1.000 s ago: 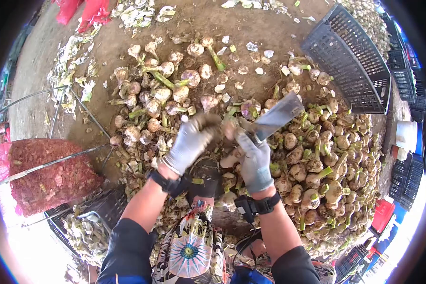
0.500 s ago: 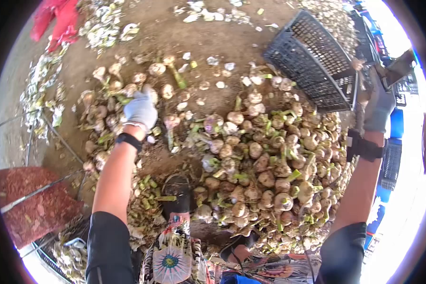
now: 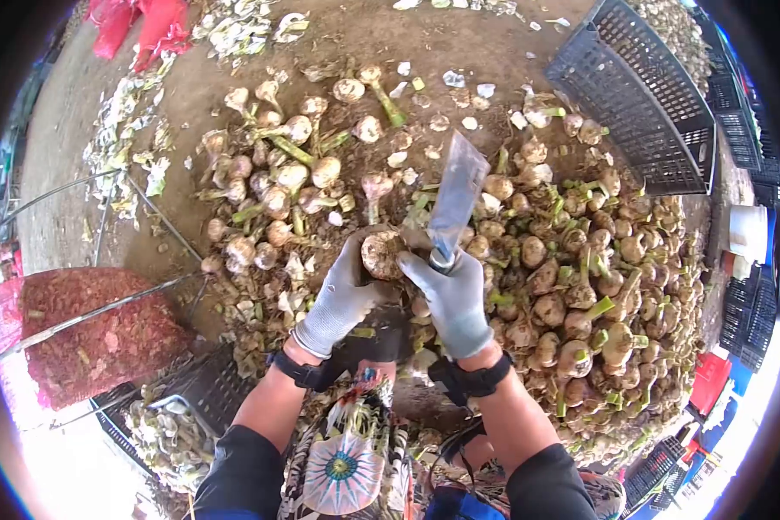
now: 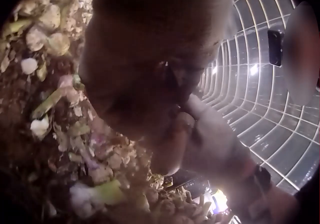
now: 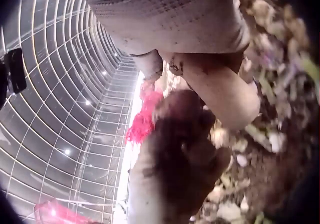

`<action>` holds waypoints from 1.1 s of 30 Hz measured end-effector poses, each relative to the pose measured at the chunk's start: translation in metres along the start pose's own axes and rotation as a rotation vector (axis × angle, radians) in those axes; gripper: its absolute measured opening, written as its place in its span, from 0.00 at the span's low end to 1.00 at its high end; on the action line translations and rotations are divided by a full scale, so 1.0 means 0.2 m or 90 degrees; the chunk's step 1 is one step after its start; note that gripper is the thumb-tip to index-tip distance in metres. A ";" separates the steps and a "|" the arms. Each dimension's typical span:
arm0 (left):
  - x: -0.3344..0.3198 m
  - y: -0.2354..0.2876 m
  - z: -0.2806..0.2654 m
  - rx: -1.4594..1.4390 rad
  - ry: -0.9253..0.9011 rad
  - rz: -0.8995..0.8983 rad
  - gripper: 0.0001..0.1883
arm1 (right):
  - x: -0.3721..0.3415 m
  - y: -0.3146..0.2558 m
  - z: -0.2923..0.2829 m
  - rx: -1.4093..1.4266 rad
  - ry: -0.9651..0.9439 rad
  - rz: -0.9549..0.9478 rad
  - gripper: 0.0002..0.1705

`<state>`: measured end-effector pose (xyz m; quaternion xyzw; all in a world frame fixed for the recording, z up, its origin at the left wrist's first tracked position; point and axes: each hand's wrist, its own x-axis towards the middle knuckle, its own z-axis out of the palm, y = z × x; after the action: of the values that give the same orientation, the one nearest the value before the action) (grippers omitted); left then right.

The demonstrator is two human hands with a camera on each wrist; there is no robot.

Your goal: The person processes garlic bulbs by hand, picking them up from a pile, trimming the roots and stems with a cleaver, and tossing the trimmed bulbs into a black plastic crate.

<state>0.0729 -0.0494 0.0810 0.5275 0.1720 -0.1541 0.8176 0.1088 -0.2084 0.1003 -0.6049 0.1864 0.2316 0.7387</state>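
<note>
In the head view my gloved left hand (image 3: 331, 305) grips a round garlic bulb (image 3: 380, 255), its pale flat face turned up. Close beside it, my gloved right hand (image 3: 458, 305) holds a cleaver (image 3: 459, 195) by the handle, the broad blade pointing up and away. The right thumb reaches to the bulb's edge. In the left wrist view the left glove (image 4: 150, 59) fills the upper middle, dark and blurred. The right wrist view has the right glove (image 5: 170, 21) across the top, with the left hand (image 5: 170, 169) below it.
A heap of untrimmed garlic (image 3: 581, 303) lies at the right, a smaller group of bulbs (image 3: 277, 199) at the left. A black plastic crate (image 3: 633, 95) leans at the upper right. Beside a thin metal frame (image 3: 104, 321) stands a full red mesh sack (image 3: 95, 347).
Half a second ago my left hand was at the left bulbs and my right arm stretched toward the crate with the cleaver. Both hands are now back together in the middle, a bulb in the left.
</note>
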 end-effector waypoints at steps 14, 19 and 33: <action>-0.11 0.01 -0.07 0.076 -0.039 -0.024 0.46 | -0.17 -0.10 -0.14 -0.913 -0.169 -0.339 0.25; -0.13 -0.03 -0.15 0.149 -0.045 -0.022 0.42 | -0.16 -0.06 -0.14 -0.899 -0.168 -0.314 0.24; -0.26 0.15 -0.14 -0.086 -0.102 -0.193 0.38 | -0.12 0.10 -0.15 -0.802 -0.063 -0.324 0.14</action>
<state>0.0368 -0.0094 0.1169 0.4256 0.1938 -0.3055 0.8295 0.0772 -0.2364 0.0911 -0.9334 -0.1661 0.1422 0.2845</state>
